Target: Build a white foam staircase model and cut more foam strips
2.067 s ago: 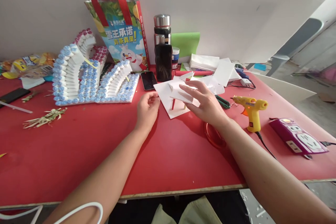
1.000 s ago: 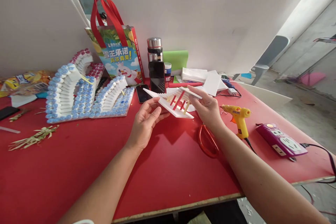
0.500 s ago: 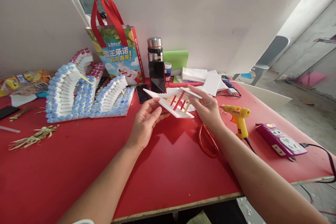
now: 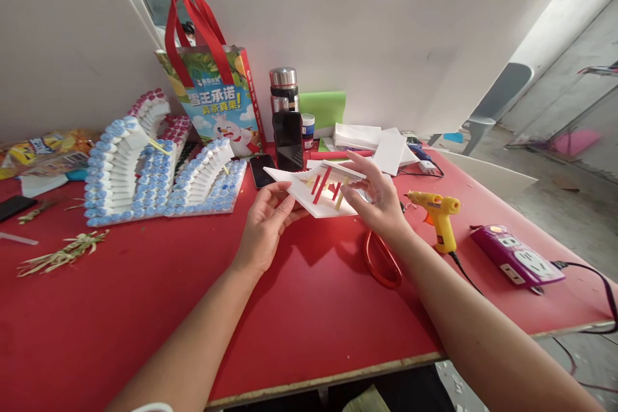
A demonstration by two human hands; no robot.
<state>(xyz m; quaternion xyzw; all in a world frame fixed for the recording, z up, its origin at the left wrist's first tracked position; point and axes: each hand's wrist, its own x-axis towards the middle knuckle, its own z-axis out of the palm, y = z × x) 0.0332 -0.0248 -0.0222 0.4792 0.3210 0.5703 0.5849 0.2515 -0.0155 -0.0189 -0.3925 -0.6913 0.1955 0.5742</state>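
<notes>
Above the red table point(image 4: 145, 309) I hold a small white foam-board model point(image 4: 309, 196): a flat base, a smaller top slab, and red and yellow sticks between them. My left hand point(image 4: 266, 225) grips the base at its left corner, fingers under it and thumb on top. My right hand point(image 4: 379, 196) holds the right side, fingertips on the top slab's edge and near the sticks. The model is lifted off the table and tilted slightly.
Red-handled scissors point(image 4: 381, 264) lie under my right wrist. A yellow glue gun point(image 4: 437, 209) and a purple power strip point(image 4: 516, 257) stand to the right. A blue-and-white bottle-cap structure point(image 4: 154, 167), a printed bag point(image 4: 217, 96), a thermos point(image 4: 284, 90), phones and foam sheets point(image 4: 371, 138) sit behind.
The model was resting on the table two seconds ago; both hands have lifted it. In the last half second my right hand shifted slightly along its right edge and the model tilted a little.
</notes>
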